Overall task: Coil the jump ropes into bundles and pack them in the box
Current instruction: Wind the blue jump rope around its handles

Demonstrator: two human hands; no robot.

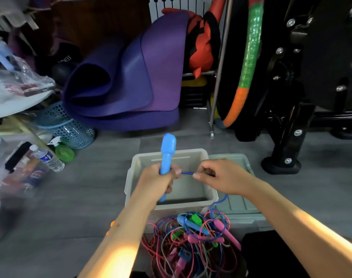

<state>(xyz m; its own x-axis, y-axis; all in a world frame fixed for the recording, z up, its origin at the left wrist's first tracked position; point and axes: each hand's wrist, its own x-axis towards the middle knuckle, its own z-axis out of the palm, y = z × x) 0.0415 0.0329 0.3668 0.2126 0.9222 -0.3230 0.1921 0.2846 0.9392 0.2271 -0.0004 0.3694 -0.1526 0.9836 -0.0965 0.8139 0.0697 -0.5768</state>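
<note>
My left hand [158, 182] grips a blue jump-rope handle [167, 152] upright over the pale plastic box [209, 189]. Its thin blue cord [188, 173] runs right to my right hand [221, 178], which pinches it between thumb and fingers. From there the cord drops past the box's right rim to a tangled pile of jump ropes [193, 237] on the floor in front of the box, with blue, green and pink handles and red, blue and grey cords. I see nothing inside the box.
The box lid [237, 203] lies flat right of the box. A rolled purple mat [127, 81] leans behind. At the left stand a blue mesh basket [66, 127], a water bottle [48, 157] and clutter. A black machine foot [281, 163] and a hoop [249, 61] stand right.
</note>
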